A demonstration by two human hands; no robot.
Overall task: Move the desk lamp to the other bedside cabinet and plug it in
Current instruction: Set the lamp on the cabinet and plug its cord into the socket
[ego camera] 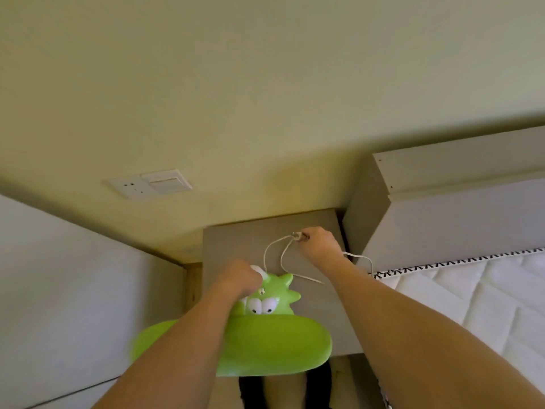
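Note:
A bright green cartoon desk lamp with spikes and big eyes sits at the near side of a grey bedside cabinet. My left hand grips the lamp at its top rear. Its thin white cord loops across the cabinet top. My right hand is closed on the plug at the cord's end, near the cabinet's back right corner. A white wall socket with a switch beside it is on the wall, up and to the left of the cabinet.
A grey headboard stands right of the cabinet, with a white quilted mattress below it. A white panel fills the left side, with a wooden strip between it and the cabinet.

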